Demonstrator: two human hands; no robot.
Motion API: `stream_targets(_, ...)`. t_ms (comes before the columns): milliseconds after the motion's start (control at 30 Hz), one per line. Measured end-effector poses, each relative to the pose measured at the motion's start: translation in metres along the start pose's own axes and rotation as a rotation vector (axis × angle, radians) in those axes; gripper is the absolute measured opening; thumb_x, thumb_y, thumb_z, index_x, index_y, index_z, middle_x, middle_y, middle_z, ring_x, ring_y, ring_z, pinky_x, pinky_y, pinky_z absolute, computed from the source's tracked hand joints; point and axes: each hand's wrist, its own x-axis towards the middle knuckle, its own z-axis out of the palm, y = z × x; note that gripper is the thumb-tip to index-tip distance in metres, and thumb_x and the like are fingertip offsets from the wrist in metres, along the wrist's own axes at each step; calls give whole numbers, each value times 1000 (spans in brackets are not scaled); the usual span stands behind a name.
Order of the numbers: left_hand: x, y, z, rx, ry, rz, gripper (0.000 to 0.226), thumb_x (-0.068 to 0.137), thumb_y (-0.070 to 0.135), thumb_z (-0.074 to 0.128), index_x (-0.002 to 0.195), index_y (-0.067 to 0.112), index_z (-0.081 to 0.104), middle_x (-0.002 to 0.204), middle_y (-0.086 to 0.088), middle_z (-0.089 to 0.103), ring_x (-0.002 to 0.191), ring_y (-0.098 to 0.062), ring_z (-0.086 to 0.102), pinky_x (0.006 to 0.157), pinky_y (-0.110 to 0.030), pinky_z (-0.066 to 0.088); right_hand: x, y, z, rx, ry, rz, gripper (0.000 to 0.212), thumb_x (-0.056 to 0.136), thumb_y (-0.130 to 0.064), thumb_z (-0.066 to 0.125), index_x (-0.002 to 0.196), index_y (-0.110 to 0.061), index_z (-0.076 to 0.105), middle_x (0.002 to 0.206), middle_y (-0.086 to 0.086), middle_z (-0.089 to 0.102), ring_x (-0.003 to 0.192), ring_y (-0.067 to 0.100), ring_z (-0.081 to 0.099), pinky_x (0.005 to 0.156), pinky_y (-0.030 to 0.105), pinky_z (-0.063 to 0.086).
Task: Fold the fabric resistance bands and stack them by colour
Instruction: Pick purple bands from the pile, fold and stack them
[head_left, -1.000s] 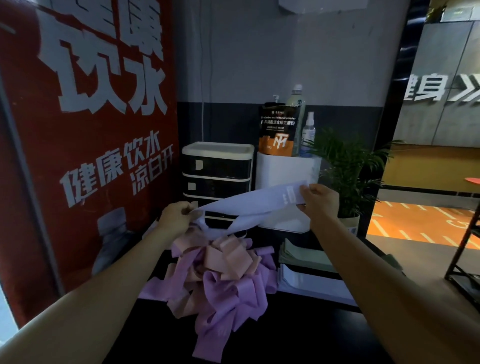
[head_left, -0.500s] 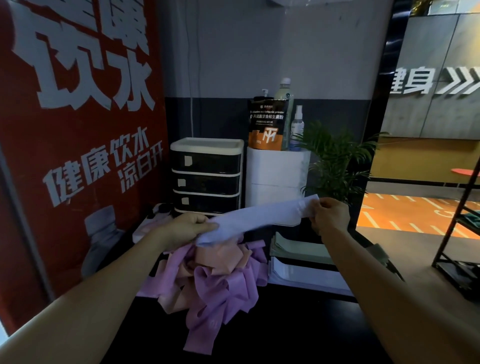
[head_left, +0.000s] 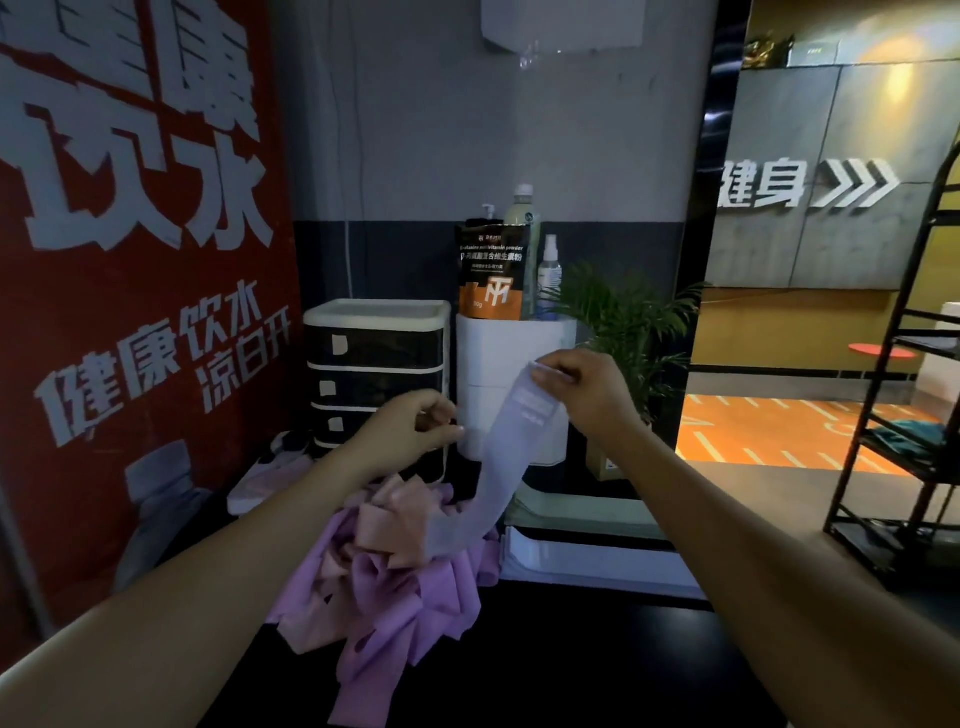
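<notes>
Let go by the left hand (head_left: 410, 431), fingers curled on nothing. Pale lilac band (head_left: 498, 462) pinched high by the right hand (head_left: 582, 395), tail dangling onto the pink-and-purple pile (head_left: 384, 566). Probably regripping; fold not yet begun.

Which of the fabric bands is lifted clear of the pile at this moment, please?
The pale lavender band: the right hand pinches its top end and it hangs down to the heap, whose pink and purple bands all lie tangled on the black table.

both arms outstretched, left hand (head_left: 410, 431) fingers curled, right hand (head_left: 584, 389) pinching
</notes>
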Motion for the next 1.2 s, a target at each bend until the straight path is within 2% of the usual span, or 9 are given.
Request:
stream_targets(167, 17, 57, 8, -159, -72, 75, 26, 77, 19, 74, 98, 16, 59, 92, 2, 62, 84, -11, 59, 76, -18, 47, 7, -26, -4, 91, -41, -1, 10, 86, -2, 63, 92, -2, 70, 74, -5, 60, 60, -8, 53, 61, 7, 39)
stream_targets(300, 29, 83, 15, -201, -95, 114, 14, 81, 17, 71, 89, 11, 63, 88, -6, 64, 82, -16, 57, 78, -32, 45, 10, -37, -19, 135, 13, 58, 7, 83, -5, 67, 90, -2, 66, 75, -1, 58, 72, 13, 55, 69, 25, 46)
stream_targets(433, 37, 99, 26, -352, -61, 88, 24, 85, 11, 66, 109, 7, 64, 101, -7, 68, 88, -15, 63, 82, -30, 50, 5, -30, -38, 216, 63, 148, 21, 82, -9, 69, 96, 4, 61, 91, 21, 66, 78, 23, 60, 71, 31, 52)
stream_targets(600, 45, 115, 42, -609, 52, 10, 28, 86, 11, 64, 114, 9, 61, 99, -1, 67, 87, -14, 64, 75, -23, 54, -21, -12, -45, 296, -71, 322, 33, 77, -6, 73, 105, 7, 59, 96, 22, 67, 83, 24, 64, 80, 39, 55)
stream_targets(667, 46, 121, 47, -701, 91, -11, 24, 88, 10, 62, 111, 13, 60, 93, 6, 66, 80, -7, 63, 67, -17, 54, -30, -3, -46, 260, -153, 343, 24, 76, -1, 73, 96, 7, 62, 90, 15, 68, 73, 14, 66, 70, 26, 57)
stream_targets(767, 48, 122, 53, -811, 166, -60, 23, 90, 12, 59, 112, 16, 60, 89, 9, 64, 73, -3, 61, 56, -13, 51, -44, 16, -49, 60, -286, 362, 17, 77, -1, 72, 70, -3, 57, 65, 4, 53, 54, 7, 49, 51, 9, 39)
stream_targets(900, 47, 101, 64, -882, 279, -169, 13, 90, 12, 59, 98, 23, 60, 89, 9, 63, 79, -7, 59, 63, -19, 48, -59, 48, -55, -54, -305, 434, 21, 86, -4, 62, 71, -6, 48, 65, 4, 39, 59, 12, 35, 52, 21, 27)
stream_targets(1067, 44, 62, 87, -956, 417, -343, 31, 90, 8, 58, 121, 12, 55, 105, -2, 58, 77, -8, 56, 61, -21, 46, -72, 72, -68, -207, -350, 384, 24, 95, -15, 50, 71, -13, 45, 66, 2, 40, 59, 12, 35, 54, 24, 25)
stream_targets(1200, 41, 38, 102, -982, 464, -409, 27, 89, 5, 58, 114, 14, 55, 108, -5, 58, 81, -11, 57, 63, -23, 47, -86, 90, -75, -281, -385, 381, 29, 92, -32, 57, 78, -6, 54, 64, 3, 45, 56, 11, 39, 53, 24, 26)
